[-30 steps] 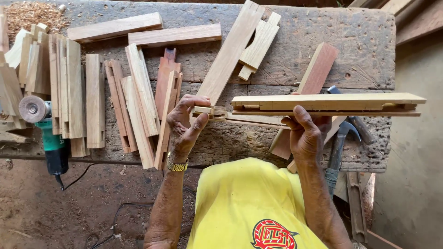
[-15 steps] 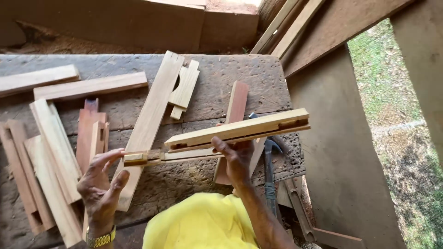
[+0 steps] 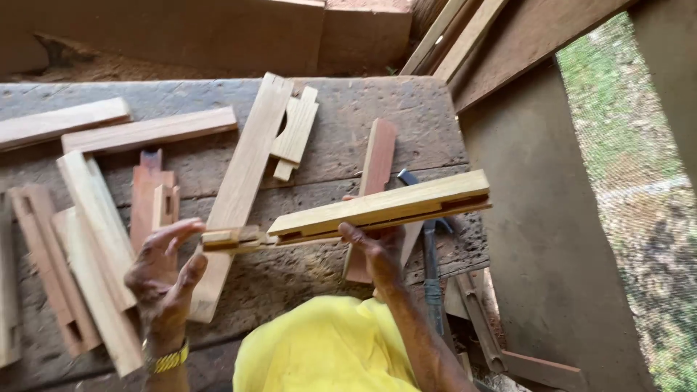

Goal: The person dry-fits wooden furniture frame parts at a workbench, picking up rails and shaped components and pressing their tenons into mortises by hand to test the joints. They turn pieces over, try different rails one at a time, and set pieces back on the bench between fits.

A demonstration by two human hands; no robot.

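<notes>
My right hand [image 3: 376, 252] grips a long pale wooden piece [image 3: 385, 207] from below, holding it nearly level above the workbench [image 3: 348, 123]. A thinner strip with a small block end [image 3: 231, 238] sticks out of its left end. My left hand [image 3: 163, 272], with a gold watch on the wrist, hovers with spread fingers just left of that block end, not clearly touching it. A long pale board [image 3: 243, 185] lies on the bench beneath.
Several cut wooden pieces lie across the left of the bench, including a reddish notched piece [image 3: 149, 196] and a reddish strip [image 3: 374, 174]. A hammer [image 3: 428, 254] rests at the bench's right edge. Planks lean at the upper right; open ground lies beyond.
The view has swung slightly right and closer. My right hand still holds the long piece, now tilted up at its right end. My left hand stays spread near the block end.
</notes>
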